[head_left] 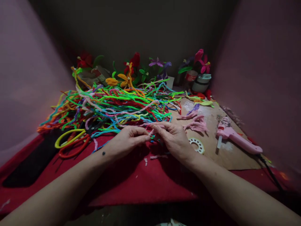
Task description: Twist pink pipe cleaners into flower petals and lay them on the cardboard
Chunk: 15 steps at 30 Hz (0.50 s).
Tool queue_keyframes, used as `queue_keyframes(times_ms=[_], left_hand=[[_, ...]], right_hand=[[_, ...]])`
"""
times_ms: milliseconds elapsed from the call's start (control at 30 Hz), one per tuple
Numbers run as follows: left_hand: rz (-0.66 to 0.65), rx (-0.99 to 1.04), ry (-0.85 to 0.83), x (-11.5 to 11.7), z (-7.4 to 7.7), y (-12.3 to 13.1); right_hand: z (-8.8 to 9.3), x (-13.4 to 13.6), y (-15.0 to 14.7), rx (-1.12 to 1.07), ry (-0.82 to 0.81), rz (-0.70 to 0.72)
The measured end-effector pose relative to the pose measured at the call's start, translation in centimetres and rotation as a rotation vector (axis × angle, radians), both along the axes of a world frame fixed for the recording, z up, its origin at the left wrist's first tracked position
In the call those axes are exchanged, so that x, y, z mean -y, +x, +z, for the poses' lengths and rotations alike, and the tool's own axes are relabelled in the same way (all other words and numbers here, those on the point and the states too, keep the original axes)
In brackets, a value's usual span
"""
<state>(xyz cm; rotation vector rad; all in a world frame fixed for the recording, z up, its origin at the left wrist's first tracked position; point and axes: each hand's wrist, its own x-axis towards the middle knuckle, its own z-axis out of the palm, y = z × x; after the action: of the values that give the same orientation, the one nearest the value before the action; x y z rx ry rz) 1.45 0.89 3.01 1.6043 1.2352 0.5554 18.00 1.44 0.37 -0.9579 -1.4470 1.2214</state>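
My left hand and my right hand meet over the front of the red cloth. Between their fingertips is a pink pipe cleaner, pinched from both sides. Part of it is hidden behind my right fingers. Just beyond my hands spreads a heap of colourful pipe cleaners. A short pink piece and small scraps lie on the cloth below my right hand. Beside my right wrist is a pale tape roll with holes around its ring.
Right, a pink glue gun and pink pipe-cleaner bundles lie on cardboard. Left are scissors with yellow and red handles and a black flat object. Pipe-cleaner flowers and a lidded jar stand behind.
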Motion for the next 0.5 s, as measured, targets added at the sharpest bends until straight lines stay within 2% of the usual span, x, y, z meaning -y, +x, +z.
queue_keyframes(times_ms=[100, 200, 267, 367, 500], left_hand=[[0.114, -0.012, 0.156, -0.7, 0.9, -0.6], [0.207, 0.069, 0.201, -1.6, 2.0, -0.7], [0.18, 0.077, 0.17, -2.2, 2.8, 0.0], [0.076, 0.008, 0.142, -3.1, 3.7, 2.6], [-0.058, -0.132, 0.186, -4.8, 3.4, 7.1]], right_hand=[[0.1, 0.2, 0.2, -0.015, 0.052, -0.05], [0.1, 0.7, 0.3, 0.111, 0.186, -0.052], [-0.1, 1.1, 0.2, 0.244, 0.356, 0.03], [-0.6, 1.6, -0.1, 0.387, 0.586, 0.15], [-1.3, 1.8, -0.6, 0.473, 0.713, 0.148]])
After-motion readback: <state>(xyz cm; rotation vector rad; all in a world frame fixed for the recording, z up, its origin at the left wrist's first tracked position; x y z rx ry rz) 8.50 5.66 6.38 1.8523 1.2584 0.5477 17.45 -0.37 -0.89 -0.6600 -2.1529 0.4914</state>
